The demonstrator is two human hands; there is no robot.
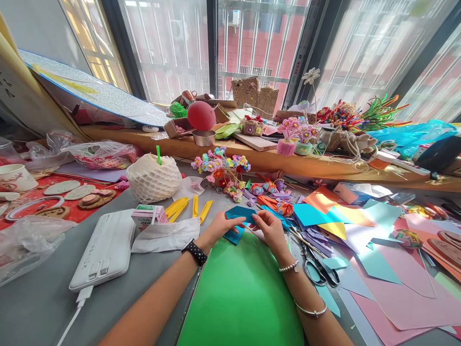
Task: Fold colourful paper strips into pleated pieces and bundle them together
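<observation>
At a glossy green sheet's (241, 293) far end, the left hand (220, 228) and right hand (271, 231) are pinching flat, angular blue paper (240, 212), forearms angling inward.

between the left hand (220, 229) and right hand (271, 231) is smooth matt blue paper (240, 212), over a glossy, plastic-looking green board (239, 293) below them, with a smooth white plastic power bank (108, 242) to their left, matt pink paper (406, 298) to their right and a smooth wooden ledge (259, 160) beyond.
</observation>
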